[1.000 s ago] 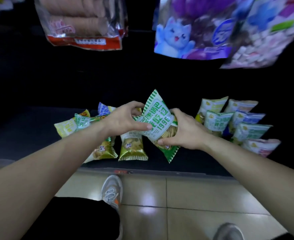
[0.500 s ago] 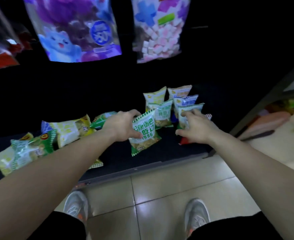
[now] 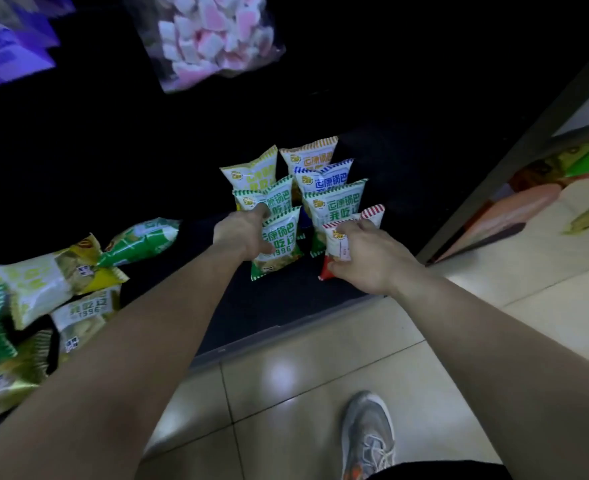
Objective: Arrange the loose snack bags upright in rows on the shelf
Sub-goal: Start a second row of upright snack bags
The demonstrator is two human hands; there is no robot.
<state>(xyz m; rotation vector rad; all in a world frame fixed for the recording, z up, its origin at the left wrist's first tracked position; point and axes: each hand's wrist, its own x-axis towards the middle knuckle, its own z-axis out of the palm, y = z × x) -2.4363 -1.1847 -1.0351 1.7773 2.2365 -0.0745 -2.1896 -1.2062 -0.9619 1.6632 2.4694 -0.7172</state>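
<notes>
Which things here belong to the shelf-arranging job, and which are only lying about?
For the job: green bag, held by left hand; red bag, held by right hand; standing rows; loose pile; shelf.
Just lying about: marshmallow bag; purple bag; shoe.

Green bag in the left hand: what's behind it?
Another green bag, then a yellow bag at the back. The left hand and the front bag cover their lower parts.

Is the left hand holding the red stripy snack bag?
No, the right hand grips the red-striped snack bag, while the left hand holds the green-striped snack bag.
</notes>
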